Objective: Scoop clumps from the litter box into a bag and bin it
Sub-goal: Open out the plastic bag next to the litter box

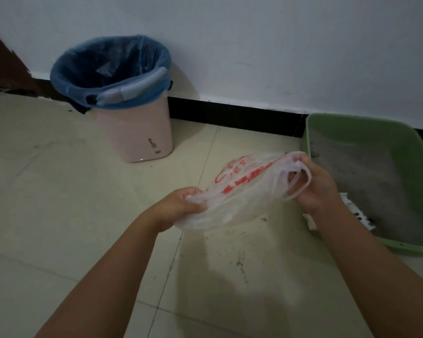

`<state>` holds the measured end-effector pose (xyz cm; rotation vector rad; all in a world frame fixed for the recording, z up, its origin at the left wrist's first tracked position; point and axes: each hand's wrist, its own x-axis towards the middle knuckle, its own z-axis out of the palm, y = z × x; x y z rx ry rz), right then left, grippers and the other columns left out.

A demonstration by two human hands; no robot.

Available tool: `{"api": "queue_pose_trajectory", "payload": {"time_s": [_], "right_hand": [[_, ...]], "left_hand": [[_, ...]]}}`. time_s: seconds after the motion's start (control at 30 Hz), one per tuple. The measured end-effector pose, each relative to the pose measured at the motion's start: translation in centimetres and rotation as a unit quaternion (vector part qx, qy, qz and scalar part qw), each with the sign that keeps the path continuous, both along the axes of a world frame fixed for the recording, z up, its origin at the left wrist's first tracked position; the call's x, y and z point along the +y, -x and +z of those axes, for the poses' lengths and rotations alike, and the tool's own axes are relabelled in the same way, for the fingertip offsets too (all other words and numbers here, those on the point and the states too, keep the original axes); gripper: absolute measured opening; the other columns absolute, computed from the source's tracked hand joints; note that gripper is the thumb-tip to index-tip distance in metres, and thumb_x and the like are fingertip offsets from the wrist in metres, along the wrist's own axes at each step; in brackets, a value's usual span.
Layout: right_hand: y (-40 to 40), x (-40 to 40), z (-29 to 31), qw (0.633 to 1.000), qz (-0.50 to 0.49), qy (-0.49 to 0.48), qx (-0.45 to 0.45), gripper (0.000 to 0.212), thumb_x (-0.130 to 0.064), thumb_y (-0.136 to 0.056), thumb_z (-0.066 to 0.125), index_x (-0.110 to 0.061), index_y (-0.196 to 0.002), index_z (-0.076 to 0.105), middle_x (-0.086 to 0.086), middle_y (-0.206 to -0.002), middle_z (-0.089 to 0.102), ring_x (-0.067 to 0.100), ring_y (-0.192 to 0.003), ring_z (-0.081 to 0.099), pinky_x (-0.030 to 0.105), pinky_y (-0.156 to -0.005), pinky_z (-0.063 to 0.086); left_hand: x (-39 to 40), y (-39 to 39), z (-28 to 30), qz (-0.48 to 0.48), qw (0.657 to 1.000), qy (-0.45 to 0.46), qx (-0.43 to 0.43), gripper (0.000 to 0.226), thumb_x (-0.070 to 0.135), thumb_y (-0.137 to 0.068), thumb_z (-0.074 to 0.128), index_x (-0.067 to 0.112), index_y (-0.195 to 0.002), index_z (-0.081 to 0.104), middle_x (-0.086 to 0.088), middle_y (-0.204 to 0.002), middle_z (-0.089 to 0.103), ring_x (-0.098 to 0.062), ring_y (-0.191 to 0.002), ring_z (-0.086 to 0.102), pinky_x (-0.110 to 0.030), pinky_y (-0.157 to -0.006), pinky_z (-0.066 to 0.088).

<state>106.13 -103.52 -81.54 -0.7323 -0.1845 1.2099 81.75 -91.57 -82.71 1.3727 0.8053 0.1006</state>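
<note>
**Getting the bag ready, no scooping yet**

The person is holding a thin plastic bag [244, 191] up off the floor [59, 215] with both hands. The left hand [181, 207] has its fingers curled round the crumpled bottom end. The right hand [308, 184] grips the top end, where a handle loop shows round its fingers. The bag has red print on it and looks empty and flat.

The bag is stretched long between the two hands. Its long line runs from low on the left to higher on the right. The handle end points toward the litter box [420, 167], and the bottom end points back to the left.

I think this is the very first step: opening the bag. Its mouth does not look open yet. Next, the hands need to pull the mouth wide so clumps can drop in.

The green litter box sits on the floor just to the right, against the wall [254, 45], with grey litter [366, 181] inside. Something white with holes [357, 213] shows by the right wrist. It may be the scoop, but I cannot tell.

The pink bin [132, 135] with a blue liner [66, 79] stands on the floor to the left, well apart from the box. The bag goes there last.
</note>
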Motion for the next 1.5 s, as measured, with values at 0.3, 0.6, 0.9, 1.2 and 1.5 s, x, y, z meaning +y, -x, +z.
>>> {"api": "queue_pose_trajectory", "payload": {"time_s": [0.3,0.6,0.9,1.2,1.5], "right_hand": [[1.4,-0.7,2.6,0.804,0.294,0.265,-0.445,0.020,-0.030,-0.081,0.064,-0.012,-0.089,0.063,0.004,-0.083,0.061,0.008,-0.064,0.056,0.013,-0.052,0.045],[1.6,-1.0,1.4,0.722,0.373,0.307,-0.495,0.011,-0.015,-0.082,0.066,-0.005,-0.078,0.064,-0.006,-0.037,0.036,0.006,-0.033,0.029,0.016,-0.038,0.023],[3.3,-0.9,2.0,0.651,0.278,0.233,-0.667,0.032,-0.033,-0.085,0.060,-0.010,-0.107,0.064,-0.001,-0.090,0.058,0.012,-0.083,0.051,0.019,-0.067,0.037],[1.7,0.0,0.5,0.888,0.117,0.245,-0.371,0.030,0.000,-0.091,0.046,-0.007,-0.066,0.060,-0.005,-0.027,0.041,-0.001,-0.024,0.035,0.008,-0.030,0.030],[0.0,-1.2,-0.6,0.987,0.140,0.005,-0.082,0.038,-0.008,-0.078,0.068,0.015,-0.108,0.060,0.036,-0.111,0.059,0.036,-0.109,0.059,0.037,-0.099,0.046]], "left_hand": [[2.2,0.6,0.0,0.265,0.922,0.191,-0.206,0.057,0.017,-0.100,0.032,0.008,-0.050,0.058,0.004,-0.035,0.049,-0.005,-0.027,0.045,-0.007,-0.034,0.037],[3.2,2.0,0.0,0.241,0.834,0.336,-0.365,0.026,0.001,-0.074,0.074,-0.009,-0.097,0.067,-0.018,-0.081,0.072,-0.023,-0.078,0.071,-0.038,-0.086,0.054],[1.4,0.6,0.8,0.343,0.805,0.393,-0.281,0.017,-0.004,-0.051,0.072,0.001,-0.059,0.059,-0.003,-0.039,0.054,-0.009,-0.023,0.047,-0.022,-0.029,0.046],[2.1,0.2,0.0,0.180,0.952,0.147,-0.197,0.024,0.021,-0.071,0.068,0.005,-0.086,0.058,-0.008,-0.068,0.057,-0.007,-0.048,0.055,-0.014,-0.046,0.045],[0.7,1.6,-2.7,0.121,0.957,0.245,-0.100,0.069,0.037,-0.014,0.095,0.003,-0.070,0.076,-0.009,-0.067,0.071,-0.017,-0.055,0.068,-0.023,-0.055,0.057]]}}
